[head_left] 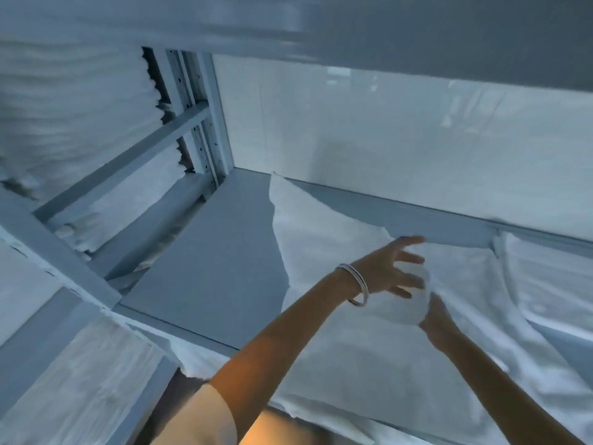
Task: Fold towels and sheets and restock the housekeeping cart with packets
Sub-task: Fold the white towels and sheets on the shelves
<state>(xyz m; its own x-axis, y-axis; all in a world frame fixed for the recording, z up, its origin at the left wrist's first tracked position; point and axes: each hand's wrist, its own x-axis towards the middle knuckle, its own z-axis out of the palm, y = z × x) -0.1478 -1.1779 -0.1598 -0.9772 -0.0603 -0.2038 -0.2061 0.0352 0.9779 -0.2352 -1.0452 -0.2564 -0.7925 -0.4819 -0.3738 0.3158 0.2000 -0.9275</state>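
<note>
Nearest us, a pale sleeve [205,419] leads along the left forearm to our left hand [390,271], fingers spread and holding nothing, hovering over the white sheet [353,332], probably ready to smooth it. Our right hand [438,326] pinches a bunched fold of that sheet, seemingly to pull it straight. The sheet lies along the right side of the grey shelf [205,252], one corner reaching its back edge.

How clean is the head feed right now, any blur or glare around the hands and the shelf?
Head view: dim, bluish light; left hand fingers smeared by motion blur, right hand softer still against the white sheet; upper shelf edge streaked; faint reflections on the glossy back panel; wide-angle bending of the frame bars.
</note>
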